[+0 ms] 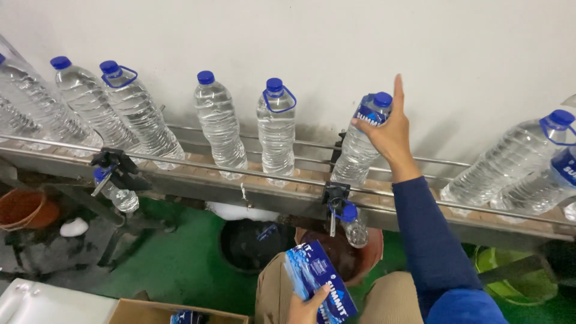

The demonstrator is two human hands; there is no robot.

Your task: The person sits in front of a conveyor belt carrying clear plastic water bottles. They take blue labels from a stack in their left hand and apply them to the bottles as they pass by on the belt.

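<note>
right hand (387, 135) grasps a water-filled bottle (359, 144), index finger up; left hand (307, 306) clutches a blue label stack (317, 281).

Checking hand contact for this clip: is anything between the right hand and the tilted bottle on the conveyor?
Nothing visible. The right hand is already on the tilted bottle, fingers on its blue label below the cap. The front guide rail runs lower, across the bottle's base, not the hand.

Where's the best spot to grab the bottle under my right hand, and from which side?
Judging by its shape, grip the bottle at its narrow shoulder below the blue cap, coming from the near side over the rail. It stands upright, and the right hand already wraps there.
</note>
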